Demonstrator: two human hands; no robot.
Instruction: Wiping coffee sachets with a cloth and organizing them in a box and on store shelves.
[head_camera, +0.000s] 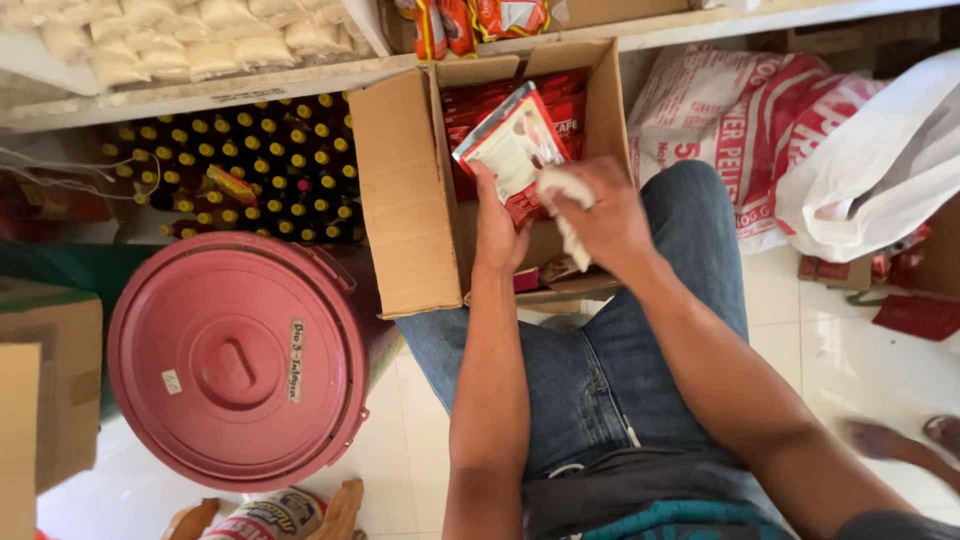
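My left hand (497, 228) grips a red and white sachet packet (512, 145), held tilted over an open cardboard box (405, 190). My right hand (605, 218) is closed on a white cloth (567, 195) pressed against the packet's lower right side. The box holds more red packets (565, 95) standing in a row at its far end. Both hands are above my raised knee in blue jeans (690, 215).
A pink lidded bucket (238, 360) stands to the left of the box. Dark bottles with yellow caps (260, 165) fill the low shelf behind it. Red and white sacks (760, 130) and a white plastic bag (880, 170) lie at the right. Another cardboard box (45, 380) is at the far left.
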